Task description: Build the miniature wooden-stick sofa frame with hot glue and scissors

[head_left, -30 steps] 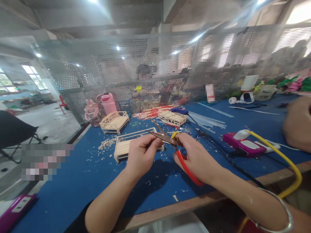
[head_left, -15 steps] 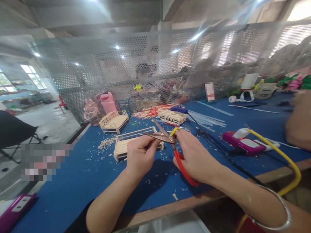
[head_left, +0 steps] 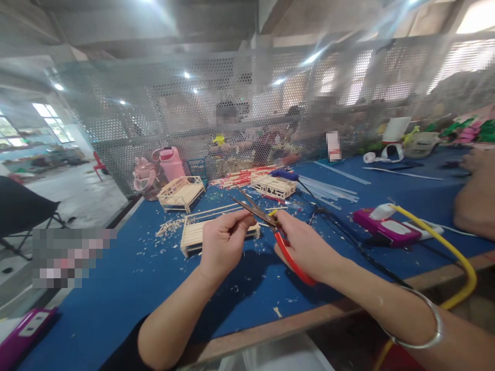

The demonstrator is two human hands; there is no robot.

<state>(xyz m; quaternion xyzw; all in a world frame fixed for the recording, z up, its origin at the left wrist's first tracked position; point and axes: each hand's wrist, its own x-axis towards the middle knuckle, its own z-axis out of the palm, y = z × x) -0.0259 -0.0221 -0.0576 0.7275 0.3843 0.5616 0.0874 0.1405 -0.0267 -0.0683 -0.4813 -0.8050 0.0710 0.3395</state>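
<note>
My right hand (head_left: 309, 245) grips a pair of scissors (head_left: 289, 257) with one red and one yellow handle loop. Their blades point up and left, a little apart, just beyond the fingertips of my left hand (head_left: 222, 245). That left hand is closed in a pinch; whatever lies between thumb and finger is too small or hidden to name. Behind it on the blue table, partly covered, sits a small frame of pale wooden sticks (head_left: 193, 237), shaped like a bench. Another stick bench (head_left: 183, 193) stands farther back on the left.
A third stick piece (head_left: 273, 188) has a blue glue gun (head_left: 285, 175) against it. Red-tipped sticks (head_left: 243, 176) and clear glue sticks (head_left: 328, 189) lie behind. Wood scraps (head_left: 170, 228) litter the blue table. A purple power strip (head_left: 386, 226) and another person's arm (head_left: 475, 198) are right.
The scissor blades have come closer together, and the red handle has swung up. My right hand and forearm have shifted slightly left. The left hand stays nearly in place.
</note>
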